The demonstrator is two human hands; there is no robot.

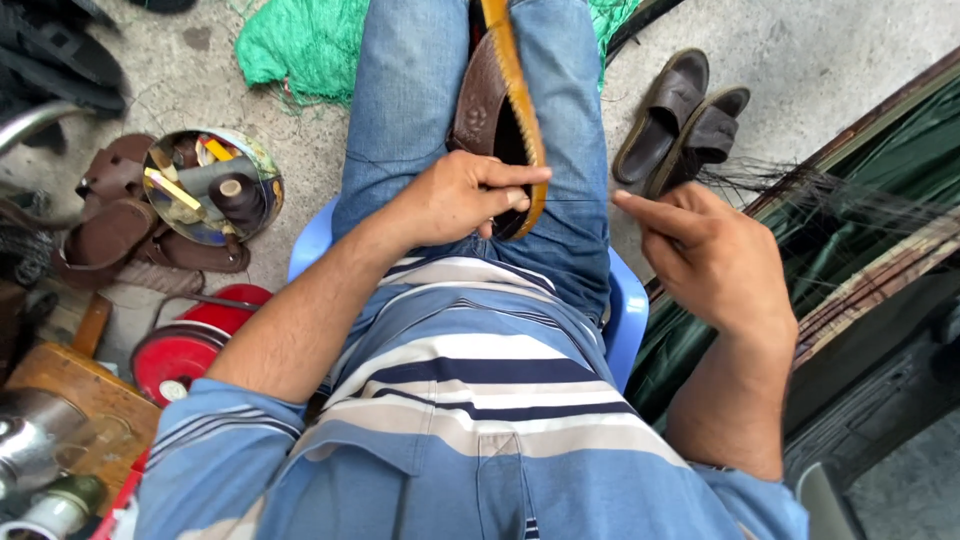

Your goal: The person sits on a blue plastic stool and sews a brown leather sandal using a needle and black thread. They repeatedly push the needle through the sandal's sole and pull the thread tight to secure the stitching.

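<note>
brown sandal on lap, heel gripped by left hand | right hand pinches thin thread, just beside | pair of sandals on floor; round tin left

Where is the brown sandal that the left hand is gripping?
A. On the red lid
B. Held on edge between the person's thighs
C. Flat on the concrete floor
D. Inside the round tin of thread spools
B: the left hand steadies the brown sandal on edge between the jeans-clad thighs.

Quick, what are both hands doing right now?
Left hand: closed, gripping the brown leather sandal with a tan sole between the knees.
Right hand: fingers pinched, seemingly pulling a thin dark thread.
</note>
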